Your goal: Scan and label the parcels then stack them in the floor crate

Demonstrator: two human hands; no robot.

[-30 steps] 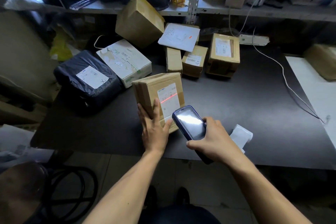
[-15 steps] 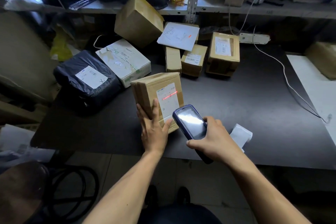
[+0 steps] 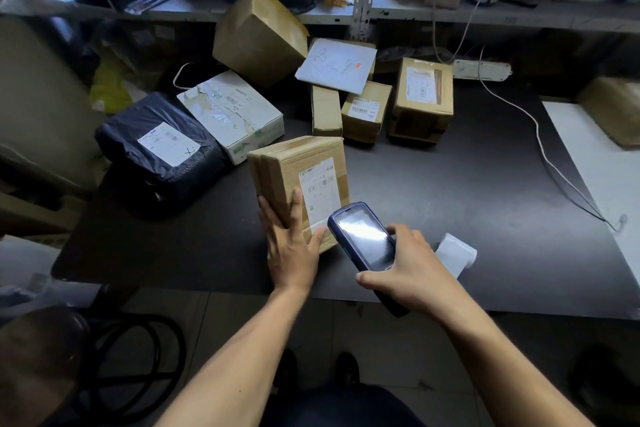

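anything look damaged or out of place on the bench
Yes. The white box beside the black bag parcel has torn, peeling tape across its top. Behind it, a large brown box sits tilted against the shelf rather than flat.

A handwritten "X" stands on the white label [image 3: 168,143] of the black poly bag [image 3: 159,149] at nine o'clock. Barcodes show on the labels of the brown carton [image 3: 301,180], the white box [image 3: 232,114] and the small carton [image 3: 365,111], but their print is too small to read.
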